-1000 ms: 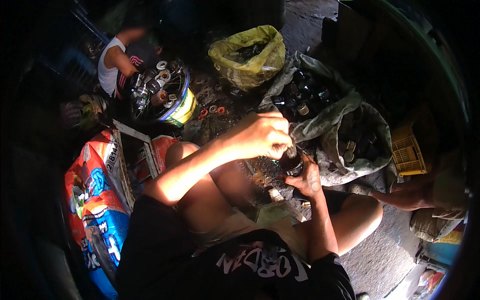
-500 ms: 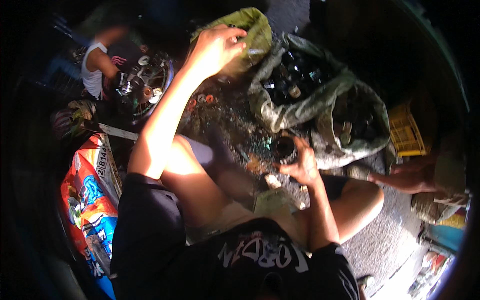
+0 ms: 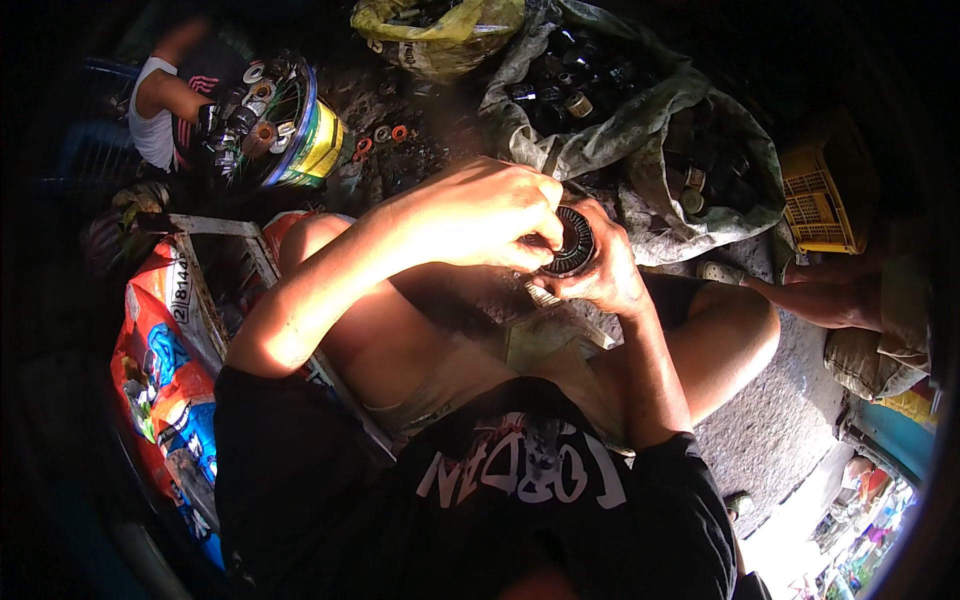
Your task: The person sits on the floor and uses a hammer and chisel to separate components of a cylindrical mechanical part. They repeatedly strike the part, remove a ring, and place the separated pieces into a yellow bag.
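Observation:
In front of my body, my right hand (image 3: 612, 268) grips a round, dark part (image 3: 575, 245) with radial ribs or slots around its face. My left hand (image 3: 485, 215) reaches across from the left, with curled fingers against the near-left side of this part. Whatever lies between the left fingertips is hidden. Below both hands, between my legs, is a pale, flat block (image 3: 540, 340).
Ahead stand a yellow sack (image 3: 450, 45) and pale woven sacks (image 3: 690, 95) holding dark parts. A yellow crate (image 3: 815, 210) is at right. At left, a person in a white top (image 3: 155, 120) sits by a bucket (image 3: 322, 150) of metal parts. A printed sack (image 3: 165, 350) lies nearer.
My left hand has come back from the yellow sack to the round part. My right hand has raised and turned the part, so its ribbed face shows. The view has shifted.

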A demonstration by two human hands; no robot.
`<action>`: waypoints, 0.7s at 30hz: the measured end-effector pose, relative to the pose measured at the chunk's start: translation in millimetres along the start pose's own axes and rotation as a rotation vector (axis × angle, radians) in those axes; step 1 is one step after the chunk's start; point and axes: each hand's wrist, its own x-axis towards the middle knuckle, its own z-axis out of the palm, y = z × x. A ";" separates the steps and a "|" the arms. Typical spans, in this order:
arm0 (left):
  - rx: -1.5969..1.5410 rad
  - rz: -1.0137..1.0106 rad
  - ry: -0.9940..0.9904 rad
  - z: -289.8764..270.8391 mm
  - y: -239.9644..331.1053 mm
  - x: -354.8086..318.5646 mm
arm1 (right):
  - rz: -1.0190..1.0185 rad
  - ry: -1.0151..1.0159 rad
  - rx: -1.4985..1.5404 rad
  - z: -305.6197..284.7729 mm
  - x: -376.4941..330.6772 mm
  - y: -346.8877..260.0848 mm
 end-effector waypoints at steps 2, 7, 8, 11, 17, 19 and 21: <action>-0.037 -0.032 -0.043 1.3 2.0 1.0 | -0.014 0.006 0.002 0.8 1.1 0.1; 0.009 -0.068 0.000 5.7 8.4 2.1 | -0.065 -0.033 -0.082 -3.6 2.3 5.0; 0.017 -0.088 -0.007 5.4 10.2 2.7 | -0.069 -0.042 -0.103 -4.5 1.7 6.2; -0.002 -0.206 -0.163 0.9 16.1 6.6 | -0.048 -0.029 -0.081 -6.3 1.5 2.8; 0.146 -0.149 -0.132 11.6 12.7 11.9 | -0.039 -0.017 -0.236 -8.3 -0.4 8.9; 0.156 -0.058 -0.007 22.5 6.1 6.6 | -0.038 0.008 -0.243 -7.5 -1.0 8.2; 0.172 -0.045 0.043 24.2 7.4 5.0 | -0.029 0.021 -0.253 -7.4 -1.2 7.7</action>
